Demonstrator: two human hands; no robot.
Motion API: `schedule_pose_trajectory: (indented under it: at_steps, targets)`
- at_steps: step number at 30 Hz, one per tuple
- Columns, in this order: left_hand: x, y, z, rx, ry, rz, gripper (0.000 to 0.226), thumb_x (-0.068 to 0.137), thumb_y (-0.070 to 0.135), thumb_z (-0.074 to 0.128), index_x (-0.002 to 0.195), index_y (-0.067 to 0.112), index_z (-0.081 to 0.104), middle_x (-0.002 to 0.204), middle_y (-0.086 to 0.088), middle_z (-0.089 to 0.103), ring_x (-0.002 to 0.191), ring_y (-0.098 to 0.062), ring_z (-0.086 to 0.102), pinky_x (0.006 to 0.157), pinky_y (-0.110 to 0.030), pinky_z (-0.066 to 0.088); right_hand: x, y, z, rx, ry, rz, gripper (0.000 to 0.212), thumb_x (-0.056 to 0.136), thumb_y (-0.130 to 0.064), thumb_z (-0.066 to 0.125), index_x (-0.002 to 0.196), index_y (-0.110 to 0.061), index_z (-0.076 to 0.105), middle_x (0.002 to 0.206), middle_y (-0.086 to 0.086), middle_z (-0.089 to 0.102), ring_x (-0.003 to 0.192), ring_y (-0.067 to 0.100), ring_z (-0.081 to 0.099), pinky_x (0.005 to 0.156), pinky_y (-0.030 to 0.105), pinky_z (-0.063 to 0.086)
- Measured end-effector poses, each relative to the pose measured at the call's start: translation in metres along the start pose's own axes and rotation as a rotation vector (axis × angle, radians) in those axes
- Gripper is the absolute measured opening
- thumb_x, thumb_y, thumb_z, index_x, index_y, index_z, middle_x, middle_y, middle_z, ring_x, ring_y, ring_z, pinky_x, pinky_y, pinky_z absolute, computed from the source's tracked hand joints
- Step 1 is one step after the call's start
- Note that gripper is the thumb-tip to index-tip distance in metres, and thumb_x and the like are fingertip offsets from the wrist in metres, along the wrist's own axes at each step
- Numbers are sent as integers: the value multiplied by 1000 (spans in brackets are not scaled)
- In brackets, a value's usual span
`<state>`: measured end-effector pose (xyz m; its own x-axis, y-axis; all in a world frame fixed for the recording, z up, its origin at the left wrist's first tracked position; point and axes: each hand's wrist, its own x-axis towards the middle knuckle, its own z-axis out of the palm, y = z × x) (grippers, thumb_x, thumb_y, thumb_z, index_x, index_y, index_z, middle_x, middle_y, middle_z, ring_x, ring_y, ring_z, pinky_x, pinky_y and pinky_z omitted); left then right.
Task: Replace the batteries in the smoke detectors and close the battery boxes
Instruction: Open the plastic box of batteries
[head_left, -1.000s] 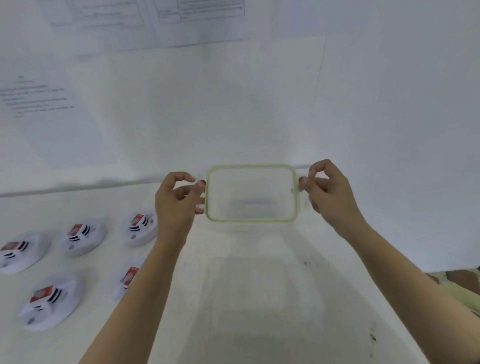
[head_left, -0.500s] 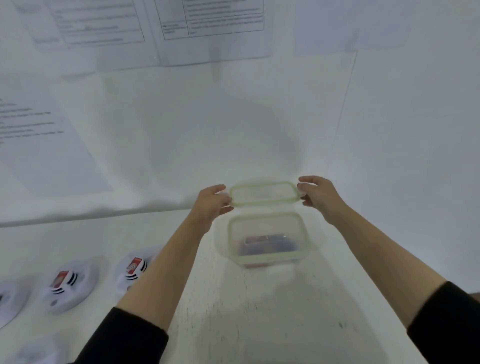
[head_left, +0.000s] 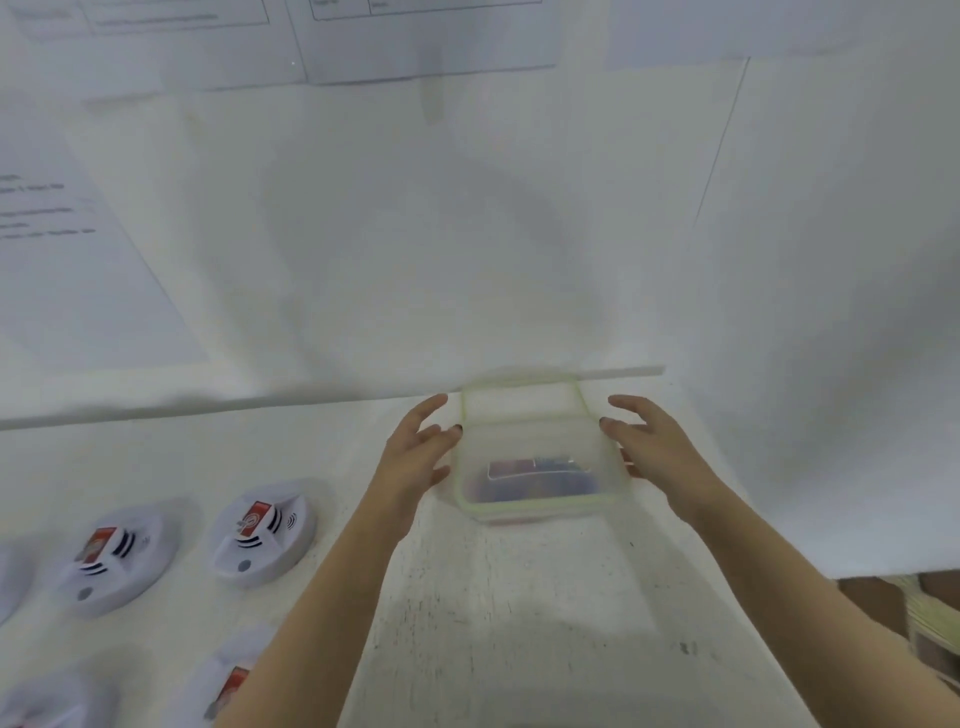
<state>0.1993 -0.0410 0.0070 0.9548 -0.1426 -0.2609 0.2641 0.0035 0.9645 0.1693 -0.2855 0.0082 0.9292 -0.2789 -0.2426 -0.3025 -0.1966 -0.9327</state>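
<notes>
Fingers of left hand (head_left: 415, 452) and right hand (head_left: 657, 447) spread, holding nothing, flanking clear rectangular box (head_left: 540, 512) (green-rimmed lid (head_left: 519, 402) behind)

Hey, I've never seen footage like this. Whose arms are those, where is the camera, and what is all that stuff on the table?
No machine here: a person wears a wide-angle camera on the head, so the one picture looks down along their bare arms. The left hand and right hand flank a clear plastic box with a green rim, fingers spread, holding nothing; blur hides whether they touch it. Red and dark items, perhaps batteries, lie inside. Its lid lies just behind it. On the white table, further left, sit round white smoke detectors with red-labelled batteries showing. Printed sheets hang on the wall.
</notes>
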Motion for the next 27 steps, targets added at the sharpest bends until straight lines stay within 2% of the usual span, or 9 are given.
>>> schedule_pose_trajectory:
  at_steps: [2, 5, 8, 10, 12, 18, 21, 24, 27]
  targets:
    - [-18, -5, 0, 17, -8, 10, 43, 78, 30, 74, 119, 35, 60, 122, -14, 63, 115, -27, 61, 97, -43, 51, -17, 5, 0, 6, -21, -41, 34, 92, -24, 57, 124, -34, 50, 107, 2, 64, 98, 18, 61, 82, 31, 48]
    - [-32, -12, 2, 84, 14, 25, 29, 92, 5, 62, 115, 22, 64, 98, -8, 74, 93, -25, 69, 77, -34, 58, -31, 9, 2, 14, -6, -86, 37, 91, -17, 59, 123, -35, 52, 109, 1, 64, 101, 18, 61, 79, 29, 50]
    - [-41, -14, 3, 134, 35, 14, 29, 91, -3, 59, 107, 19, 68, 98, -11, 73, 85, -22, 69, 67, -29, 57, -41, 9, 0, 66, -9, -96, 37, 90, -10, 60, 117, -35, 55, 104, -1, 66, 97, 16, 62, 68, 22, 48]
    - [-48, -17, 2, 122, 4, -18, 29, 90, -4, 57, 105, 18, 69, 98, -11, 73, 84, -23, 68, 69, -29, 57, -49, 11, -3, 103, -38, -82, 36, 89, -6, 61, 113, -32, 60, 94, 1, 70, 88, 16, 65, 66, 23, 49]
    - [-56, -21, -1, 81, -35, -37, 29, 91, -5, 55, 105, 16, 69, 96, -13, 71, 83, -24, 65, 72, -33, 54, -57, 16, -7, 130, -76, -62, 33, 87, -4, 62, 111, -26, 65, 90, 5, 72, 83, 20, 67, 72, 29, 54]
    - [-64, -34, -8, 5, -134, -83, 27, 91, -9, 48, 92, 14, 62, 92, -14, 66, 84, -30, 58, 77, -40, 48, -70, 29, -20, 226, -234, 6, 29, 84, -1, 64, 106, -19, 68, 98, 26, 67, 85, 33, 62, 82, 42, 50]
    - [-64, -36, -5, -90, -201, -98, 28, 90, -13, 44, 84, 14, 52, 93, -9, 68, 76, -24, 61, 68, -33, 50, -68, 33, -23, 275, -308, 66, 27, 86, 0, 61, 104, -19, 69, 97, 19, 63, 85, 31, 56, 82, 42, 46]
    - [-63, -37, -4, -75, -164, -49, 31, 87, -15, 45, 78, 14, 49, 86, -6, 63, 68, -17, 55, 64, -28, 44, -66, 35, -21, 311, -341, 72, 27, 86, -3, 61, 101, -23, 71, 97, 14, 51, 88, 29, 50, 79, 34, 47]
    - [-62, -37, -6, -18, -180, -18, 26, 80, -8, 55, 85, 18, 58, 91, -5, 63, 77, -21, 56, 68, -29, 45, -70, 36, -19, 273, -320, 46, 24, 89, -7, 60, 101, -25, 69, 99, 16, 57, 87, 29, 56, 80, 35, 51]
